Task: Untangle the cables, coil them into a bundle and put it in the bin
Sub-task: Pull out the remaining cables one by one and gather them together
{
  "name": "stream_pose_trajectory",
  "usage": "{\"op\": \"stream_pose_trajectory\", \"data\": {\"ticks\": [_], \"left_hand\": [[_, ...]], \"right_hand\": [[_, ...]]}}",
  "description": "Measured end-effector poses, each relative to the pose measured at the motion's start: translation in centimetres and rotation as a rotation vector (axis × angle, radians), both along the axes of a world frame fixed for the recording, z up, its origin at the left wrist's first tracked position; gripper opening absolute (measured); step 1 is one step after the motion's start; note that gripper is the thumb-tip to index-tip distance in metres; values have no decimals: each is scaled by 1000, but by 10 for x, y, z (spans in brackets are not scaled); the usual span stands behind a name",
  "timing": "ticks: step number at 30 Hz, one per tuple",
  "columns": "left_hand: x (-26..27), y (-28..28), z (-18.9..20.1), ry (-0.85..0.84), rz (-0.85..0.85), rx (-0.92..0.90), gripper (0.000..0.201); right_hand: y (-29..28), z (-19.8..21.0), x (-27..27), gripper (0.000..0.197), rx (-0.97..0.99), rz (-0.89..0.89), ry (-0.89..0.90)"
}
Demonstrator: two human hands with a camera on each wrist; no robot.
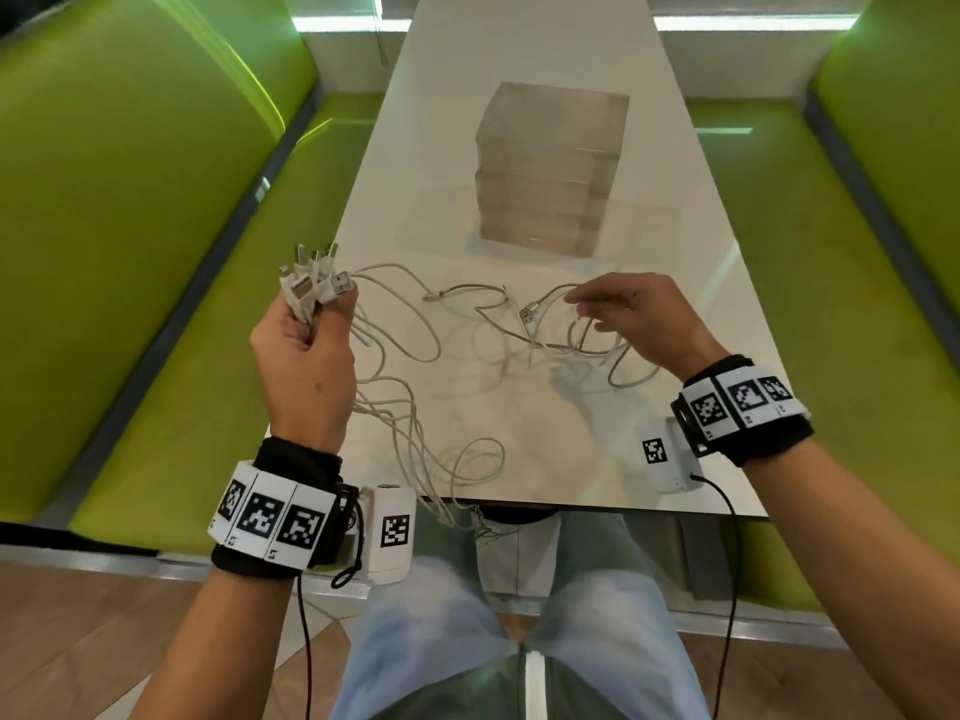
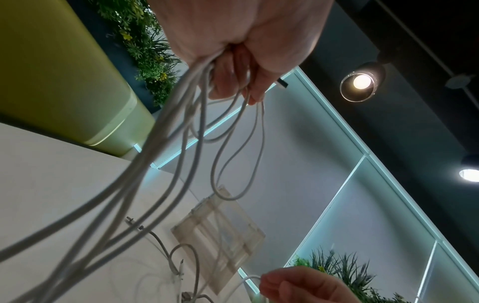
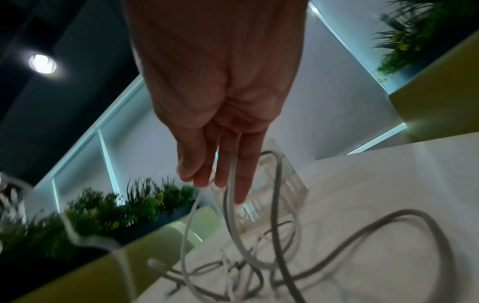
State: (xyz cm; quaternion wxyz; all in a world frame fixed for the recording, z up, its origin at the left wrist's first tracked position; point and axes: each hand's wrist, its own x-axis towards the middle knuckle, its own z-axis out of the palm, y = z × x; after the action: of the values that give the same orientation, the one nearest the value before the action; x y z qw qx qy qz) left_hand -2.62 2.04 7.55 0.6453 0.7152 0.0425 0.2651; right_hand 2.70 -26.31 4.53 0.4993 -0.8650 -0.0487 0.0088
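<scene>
Clearly mid-untangle, not yet coiling. Left hand [image 1: 304, 350] raised off the near-left corner of the white surface [image 1: 519, 59], grip curled tight round a fistful of USB plugs [image 1: 311, 280], connector ends fanned upward above the fist: gathered that way, by the look of it, so every cable starts from one common end and can be drawn straight. Below the fist, several white cables [image 1: 410, 335] hanging in long strands, seen close in the left wrist view [image 2: 181, 127], trailing down to the surface and partly over its near edge.

Right hand [image 1: 636, 314] held low over the loose knot of loops, grip pinching a single strand between thumb and fingertips [image 3: 204, 180], other fingers relaxed and extended; probably picking one cable out to follow it through the crossings, though blur in the right wrist view hides the exact contact. Free plug ends [image 1: 527, 314] lying among the loops, not yet collected.

Clear plastic bin [image 1: 553, 168] standing farther back near the middle of the surface, well apart from both hands, nothing visible inside; kept out of the way until a bundle exists.

Likely snag: loops crossing one another between the hands, so pulling hard could tighten the tangle rather than free it.
</scene>
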Motion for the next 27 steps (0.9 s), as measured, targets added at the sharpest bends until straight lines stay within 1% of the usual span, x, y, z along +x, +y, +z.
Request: {"op": "stream_pose_trajectory", "data": {"ticks": [2, 3, 6, 8, 12, 15, 17, 18, 19, 22, 23, 25, 27], "left_hand": [[0, 0, -1, 1, 18, -6, 5], [-1, 0, -1, 3, 13, -10, 9], [-3, -4, -1, 34, -69, -4, 15], [-4, -6, -2, 54, -143, 29, 20], [-7, -9, 2, 91, -272, 73, 10], [-10, -9, 4, 103, -315, 62, 10], [-12, -10, 7, 116, -376, 49, 14], [-13, -11, 8, 129, -422, 55, 18], [-15, -11, 9, 148, -468, 68, 19], [-16, -11, 11, 204, -556, 131, 11], [-16, -10, 10, 221, -573, 144, 10], [-17, -8, 9, 267, -630, 140, 13], [-19, -7, 7, 328, -753, 107, 14]], "right_hand": [[-2, 8, -2, 16, 30, -21, 31], [-4, 11, -2, 15, -5, -21, 24], [-3, 14, -4, 16, -236, 33, -16], [3, 17, -9, 20, -326, 65, -35], [27, 28, -22, 35, -300, 212, -84], [38, 33, -29, 49, -289, 273, -108], [45, 39, -36, 59, -173, 329, -109], [49, 43, -40, 59, -94, 362, -98], [52, 46, -44, 55, -14, 390, -85], [56, 49, -51, 22, 135, 434, -103], [55, 50, -52, 15, 170, 445, -116], [52, 50, -53, 12, 216, 468, -139], [50, 51, -52, 11, 179, 482, -157]]}}
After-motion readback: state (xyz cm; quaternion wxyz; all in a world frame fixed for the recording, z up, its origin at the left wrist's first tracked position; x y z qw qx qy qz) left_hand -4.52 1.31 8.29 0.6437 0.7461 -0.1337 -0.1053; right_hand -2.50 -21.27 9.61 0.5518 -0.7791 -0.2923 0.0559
